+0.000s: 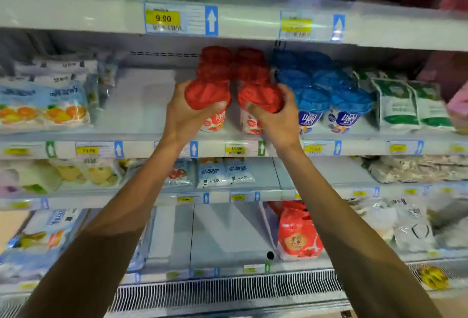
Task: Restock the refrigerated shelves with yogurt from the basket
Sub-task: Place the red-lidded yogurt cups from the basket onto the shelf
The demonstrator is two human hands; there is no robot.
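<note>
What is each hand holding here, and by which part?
Each hand grips a red-topped yogurt cup by its top: the left hand on the front left cup, the right hand on the front right cup.

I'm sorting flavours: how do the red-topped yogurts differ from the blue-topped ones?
The red-topped yogurts have red covers and red-fruit labels; the blue-topped yogurts, blue covers and dark blue labels. The left hand and right hand each grip a red one; the blue stand untouched. Both sit in rows on one shelf.
</note>
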